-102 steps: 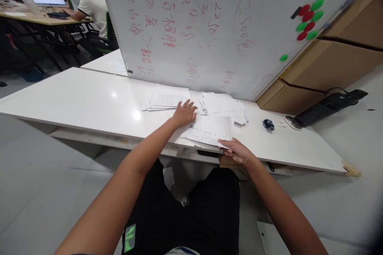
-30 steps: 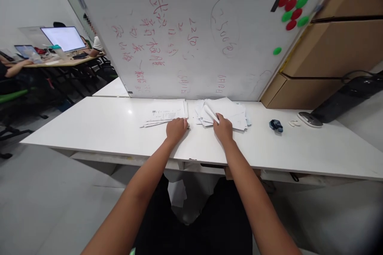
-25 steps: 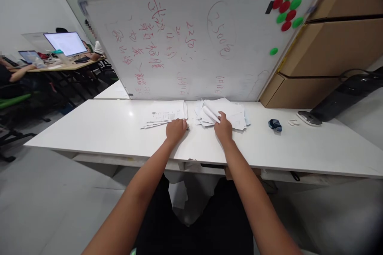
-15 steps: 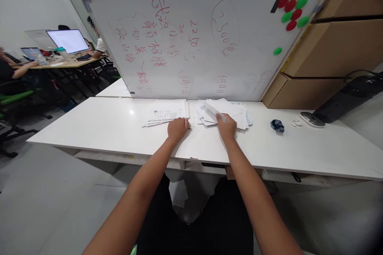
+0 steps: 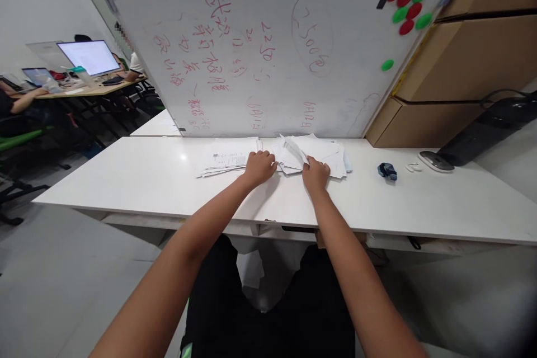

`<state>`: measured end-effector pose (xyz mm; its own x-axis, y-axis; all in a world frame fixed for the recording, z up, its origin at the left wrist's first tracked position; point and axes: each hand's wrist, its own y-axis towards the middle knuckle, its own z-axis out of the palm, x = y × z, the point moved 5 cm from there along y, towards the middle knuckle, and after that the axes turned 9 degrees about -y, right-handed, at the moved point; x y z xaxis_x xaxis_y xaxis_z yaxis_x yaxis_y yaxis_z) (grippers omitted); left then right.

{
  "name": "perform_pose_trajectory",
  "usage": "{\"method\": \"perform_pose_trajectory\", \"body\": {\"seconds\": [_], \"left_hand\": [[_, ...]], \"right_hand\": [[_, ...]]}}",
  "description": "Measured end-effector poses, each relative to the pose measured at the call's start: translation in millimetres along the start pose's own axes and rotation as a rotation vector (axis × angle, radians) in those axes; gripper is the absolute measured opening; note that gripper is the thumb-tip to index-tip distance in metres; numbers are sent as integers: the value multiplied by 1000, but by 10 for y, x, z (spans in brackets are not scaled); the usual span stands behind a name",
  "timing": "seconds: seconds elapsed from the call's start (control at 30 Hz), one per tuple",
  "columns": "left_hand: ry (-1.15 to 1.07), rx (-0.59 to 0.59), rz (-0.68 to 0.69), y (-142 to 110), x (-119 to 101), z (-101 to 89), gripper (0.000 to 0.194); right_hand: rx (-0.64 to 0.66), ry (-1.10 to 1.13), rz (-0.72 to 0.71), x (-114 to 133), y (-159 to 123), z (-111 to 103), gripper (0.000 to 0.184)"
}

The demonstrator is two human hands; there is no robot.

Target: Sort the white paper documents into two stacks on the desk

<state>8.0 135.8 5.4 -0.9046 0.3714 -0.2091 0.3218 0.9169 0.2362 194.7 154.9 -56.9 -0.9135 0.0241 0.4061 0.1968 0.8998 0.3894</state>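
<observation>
Two piles of paper lie side by side on the white desk (image 5: 134, 179). On the left is a printed pile (image 5: 229, 159), with its near edges fanned out. Loose white sheets form the right pile (image 5: 333, 152), uneven at the edges. My right hand (image 5: 316, 175) is closed on a curled sheet of paper (image 5: 296, 150) raised from the right pile. Between the piles, my left hand (image 5: 260, 168) has its fingers bent, their tips close to the right pile's left edge. What is in those fingers, if anything, cannot be made out.
A whiteboard (image 5: 268, 67) with red writing and magnets stands behind the piles. To the right are a dark blue bundle (image 5: 386, 172), a small white item (image 5: 413, 168), a mouse (image 5: 436, 161), a black bottle (image 5: 486, 128) and cardboard boxes (image 5: 465, 61). People sit at another desk, far left.
My left hand has moved right and slightly away from me, off the left pile's corner toward the right pile. The sheet in my right hand is more curled.
</observation>
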Motion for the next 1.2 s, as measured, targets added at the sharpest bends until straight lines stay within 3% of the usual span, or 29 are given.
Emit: {"method": "perform_pose_trajectory", "body": {"seconds": [0.07, 0.17, 0.23, 0.4, 0.6, 0.8, 1.03, 1.2], "left_hand": [[-70, 139, -25, 183, -122, 89, 37], [-124, 260, -249, 363, -210, 231, 45], [-130, 229, -360, 404, -238, 271, 43], [-160, 61, -330, 382, -229, 243, 38], [-193, 77, -375, 331, -96, 245, 36], [-99, 66, -260, 289, -84, 262, 35], [116, -163, 77, 25, -283, 311, 32], [154, -252, 106, -162, -349, 450, 42]], "right_hand": [[-16, 0, 20, -11, 9, -8, 37], [-42, 5, 15, -5, 14, -19, 35], [-50, 19, 2, 7, 21, -15, 33], [-53, 61, -6, 14, 38, 0, 33], [-31, 66, -43, 30, 12, 1, 33], [-20, 25, -60, 42, -9, 12, 36], [10, -21, -86, 49, 2, 37, 36], [57, -67, -105, 41, 5, 71, 37]]}}
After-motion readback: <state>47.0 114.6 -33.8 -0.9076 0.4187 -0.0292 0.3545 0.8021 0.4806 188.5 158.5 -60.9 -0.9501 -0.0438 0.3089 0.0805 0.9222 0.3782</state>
